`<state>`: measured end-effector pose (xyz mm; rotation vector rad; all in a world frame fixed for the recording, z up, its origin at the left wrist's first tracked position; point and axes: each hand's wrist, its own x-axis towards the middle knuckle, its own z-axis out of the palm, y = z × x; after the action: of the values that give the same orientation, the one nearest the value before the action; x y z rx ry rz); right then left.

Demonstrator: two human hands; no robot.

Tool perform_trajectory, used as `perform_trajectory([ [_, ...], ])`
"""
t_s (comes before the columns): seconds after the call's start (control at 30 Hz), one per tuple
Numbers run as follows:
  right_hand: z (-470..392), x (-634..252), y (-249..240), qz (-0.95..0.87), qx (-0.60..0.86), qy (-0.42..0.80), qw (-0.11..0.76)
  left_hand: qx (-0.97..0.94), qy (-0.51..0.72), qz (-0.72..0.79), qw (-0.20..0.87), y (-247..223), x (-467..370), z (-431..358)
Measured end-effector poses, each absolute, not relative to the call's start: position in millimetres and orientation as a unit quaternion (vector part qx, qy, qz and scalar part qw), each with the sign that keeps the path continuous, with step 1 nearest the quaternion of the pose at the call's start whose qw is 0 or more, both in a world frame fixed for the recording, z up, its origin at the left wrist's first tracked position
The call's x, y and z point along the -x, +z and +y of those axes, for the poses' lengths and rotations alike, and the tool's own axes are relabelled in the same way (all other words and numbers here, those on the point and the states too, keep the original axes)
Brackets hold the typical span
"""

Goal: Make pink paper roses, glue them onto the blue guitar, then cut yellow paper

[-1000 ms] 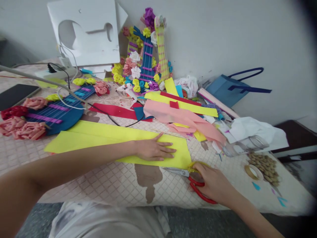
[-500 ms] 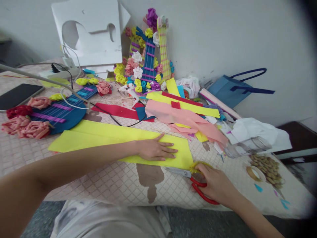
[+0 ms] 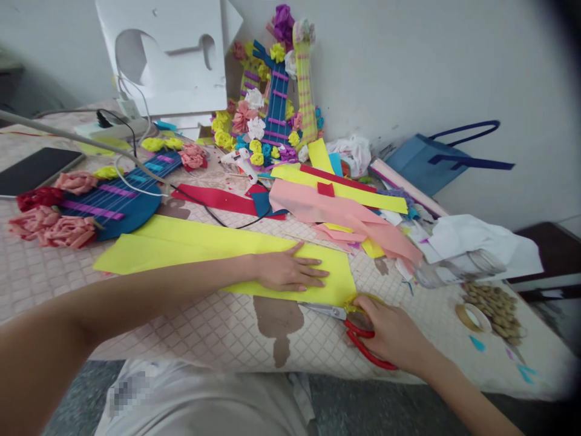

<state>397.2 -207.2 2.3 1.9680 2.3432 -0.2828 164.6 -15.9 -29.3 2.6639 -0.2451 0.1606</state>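
Note:
My left hand (image 3: 290,270) lies flat with spread fingers on a long yellow sheet (image 3: 333,272), which looks like crepe paper or thin fabric. My right hand (image 3: 390,330) grips a pair of scissors (image 3: 363,333) with red and yellow handles. Their blades point left, along the near edge of the sheet by its right end; whether they touch it I cannot tell. Part of the sheet is hidden under my left forearm. Behind its left end lies a blue guitar shape (image 3: 122,212) with purple strips, pale strings and pink paper flowers (image 3: 68,230).
Pink strips (image 3: 336,212) and a red strip (image 3: 213,198) lie beyond the sheet, near a white glue gun (image 3: 242,162). A dark cable crosses there. At right are a clear jar (image 3: 472,266), a tape roll (image 3: 472,318) and peanuts (image 3: 497,312). Decorated guitars (image 3: 278,103) lean against the wall.
The view has shifted slightly. My right hand and the scissors have moved a little left along the sheet's near edge. My left hand stays flat on the sheet.

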Motion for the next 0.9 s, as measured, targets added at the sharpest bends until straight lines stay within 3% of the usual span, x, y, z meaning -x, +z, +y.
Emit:
perform_trajectory([
  [0.9,-203,-386,8,0.763,-0.638,-0.093,0.052,-0.963,0.066,-0.085,0.246,-30,-164,-16],
])
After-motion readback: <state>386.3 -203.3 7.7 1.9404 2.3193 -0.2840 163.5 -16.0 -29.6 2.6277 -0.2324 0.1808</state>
